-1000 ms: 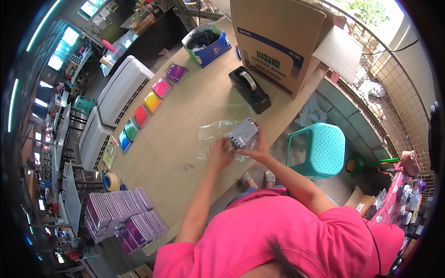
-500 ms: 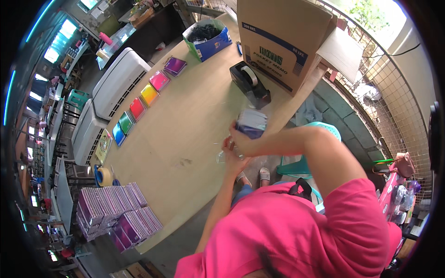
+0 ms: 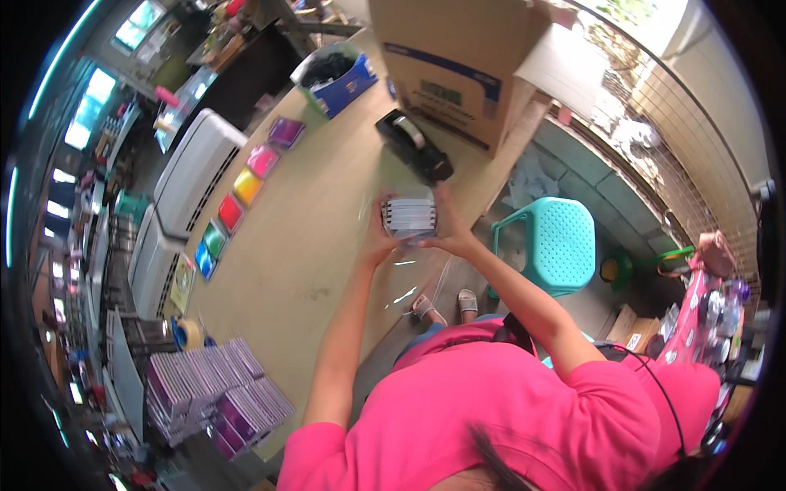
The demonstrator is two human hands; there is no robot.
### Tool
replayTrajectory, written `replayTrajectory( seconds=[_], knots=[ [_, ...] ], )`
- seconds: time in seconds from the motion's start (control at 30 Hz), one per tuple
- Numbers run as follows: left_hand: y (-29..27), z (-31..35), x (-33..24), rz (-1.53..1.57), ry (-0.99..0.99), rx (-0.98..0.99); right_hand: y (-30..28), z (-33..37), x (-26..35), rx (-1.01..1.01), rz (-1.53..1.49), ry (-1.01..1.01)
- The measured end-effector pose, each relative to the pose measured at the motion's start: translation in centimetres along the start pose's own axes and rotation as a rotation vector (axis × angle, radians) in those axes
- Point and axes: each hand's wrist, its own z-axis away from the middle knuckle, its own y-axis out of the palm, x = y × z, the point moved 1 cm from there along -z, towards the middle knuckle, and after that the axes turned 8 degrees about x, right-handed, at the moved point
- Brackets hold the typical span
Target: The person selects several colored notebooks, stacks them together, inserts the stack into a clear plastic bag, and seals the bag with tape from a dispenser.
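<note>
A bundle of small spiral memo pads (image 3: 411,216), pale edges and dark bindings facing up, is held between my two hands near the table's right edge. My left hand (image 3: 378,232) is wrapped round its left side, and my right hand (image 3: 449,222) grips the right side. Clear plastic film (image 3: 407,282) hangs below the bundle toward me. Just beyond my hands stands a black tape dispenser (image 3: 415,149). A row of single notebooks in several colours, with a red one (image 3: 231,213) among them, lies along the table's far left side.
Purple notebook stacks (image 3: 201,372) stand at the near left corner, beside tape rolls (image 3: 190,333). At the back are a blue box of dark items (image 3: 348,88) and a tall cardboard carton (image 3: 442,78). A teal stool (image 3: 562,245) stands to the right of the table.
My right arm has swung down and outward, its hand moving to the bundle's right side. My left hand now holds the left side. The bundle has turned, and the view has shifted.
</note>
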Motion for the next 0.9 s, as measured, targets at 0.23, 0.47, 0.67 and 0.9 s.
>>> replayTrajectory(
  seconds=[0.23,0.47,0.67,0.9],
  knots=[
    [5.4,1.8,1.4,-0.150,0.109,-0.201,-0.2,0.8,-0.2,0.218,-0.277,0.075],
    [6.3,5.6,-0.5,-0.212,0.044,-0.534,-12.0,-4.8,10.9,0.437,0.223,-0.187],
    [3.7,4.1,-3.7,-0.744,0.224,-0.214,-10.6,-11.1,9.9,0.973,0.534,-0.367],
    [-1.2,0.7,-7.2,-1.134,0.192,0.532,-7.7,-11.9,7.9,0.985,0.191,-0.380]
  ],
)
